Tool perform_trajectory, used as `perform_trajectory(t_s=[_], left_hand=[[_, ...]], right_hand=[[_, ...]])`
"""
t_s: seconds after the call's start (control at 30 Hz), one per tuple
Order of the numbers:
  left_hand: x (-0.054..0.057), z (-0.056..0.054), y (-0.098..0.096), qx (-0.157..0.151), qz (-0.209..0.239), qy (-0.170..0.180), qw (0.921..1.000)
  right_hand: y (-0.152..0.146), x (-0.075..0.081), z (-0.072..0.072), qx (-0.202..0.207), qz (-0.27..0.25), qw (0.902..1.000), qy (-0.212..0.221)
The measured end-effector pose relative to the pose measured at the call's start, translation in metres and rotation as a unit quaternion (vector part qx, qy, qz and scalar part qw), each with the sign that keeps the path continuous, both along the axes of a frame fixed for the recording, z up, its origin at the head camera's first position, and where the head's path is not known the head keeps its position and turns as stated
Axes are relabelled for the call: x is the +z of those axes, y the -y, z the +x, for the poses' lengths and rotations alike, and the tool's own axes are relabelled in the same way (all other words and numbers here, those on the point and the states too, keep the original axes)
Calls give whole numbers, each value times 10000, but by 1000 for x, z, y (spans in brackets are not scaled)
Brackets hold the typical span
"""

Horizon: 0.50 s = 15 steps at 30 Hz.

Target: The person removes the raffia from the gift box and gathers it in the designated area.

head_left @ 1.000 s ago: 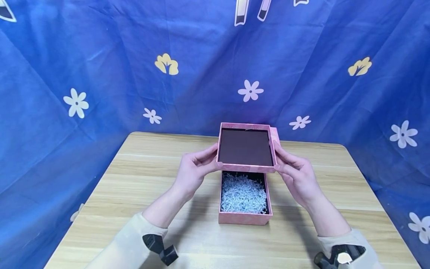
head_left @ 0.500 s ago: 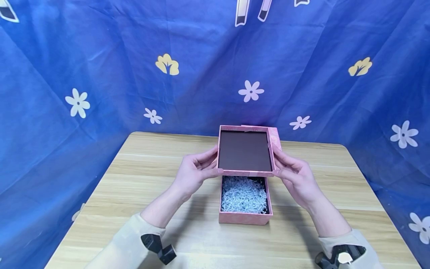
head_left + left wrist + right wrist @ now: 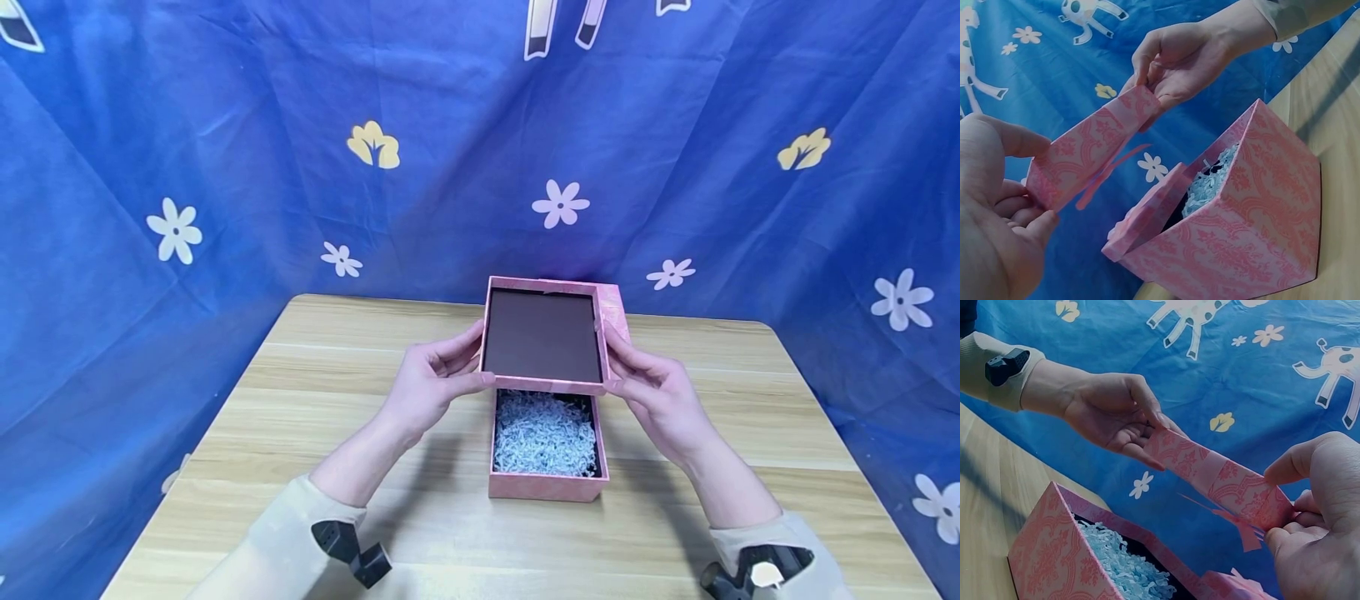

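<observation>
Both hands hold a pink patterned box lid (image 3: pixel 547 387) in the air, its dark inside facing up. My left hand (image 3: pixel 423 379) pinches the lid's left side, thumb at the near corner. On the opposite side, my right hand (image 3: pixel 660 396) grips it the same way. A ribbon bow (image 3: pixel 1244 530) hangs from the lid's underside in the right wrist view. Below and partly hidden by the lid stands an open pink box (image 3: pixel 547 487) with a black lining. Pale blue shredded paper (image 3: pixel 543 437) fills it.
Another pink patterned piece (image 3: pixel 613 304) shows behind the lid; in the left wrist view this pink piece (image 3: pixel 1147 209) overlaps the box's far edge. The wooden table (image 3: pixel 300 400) ends at a blue patterned cloth (image 3: pixel 450 208) hung at the back and sides.
The lid has come slightly toward me and a little to the left, both hands moving with it. The box has stayed in place.
</observation>
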<state>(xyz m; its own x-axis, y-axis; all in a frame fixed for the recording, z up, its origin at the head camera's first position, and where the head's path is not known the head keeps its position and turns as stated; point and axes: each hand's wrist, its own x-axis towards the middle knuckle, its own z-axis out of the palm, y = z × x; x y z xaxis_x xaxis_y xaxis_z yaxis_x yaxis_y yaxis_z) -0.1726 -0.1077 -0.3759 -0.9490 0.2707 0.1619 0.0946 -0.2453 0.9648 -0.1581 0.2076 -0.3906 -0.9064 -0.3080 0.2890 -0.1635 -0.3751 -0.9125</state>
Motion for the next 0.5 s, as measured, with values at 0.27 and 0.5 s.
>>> perform_trajectory(t_s=[0.27,0.5], left_hand=[[3,-1,8,43,-11,-26,10000],[7,-2,19,36,-87,-7,10000]], right_hand=[[6,6,-4,92,149,9998,47],[14,12,-10,137,341,9993,104]])
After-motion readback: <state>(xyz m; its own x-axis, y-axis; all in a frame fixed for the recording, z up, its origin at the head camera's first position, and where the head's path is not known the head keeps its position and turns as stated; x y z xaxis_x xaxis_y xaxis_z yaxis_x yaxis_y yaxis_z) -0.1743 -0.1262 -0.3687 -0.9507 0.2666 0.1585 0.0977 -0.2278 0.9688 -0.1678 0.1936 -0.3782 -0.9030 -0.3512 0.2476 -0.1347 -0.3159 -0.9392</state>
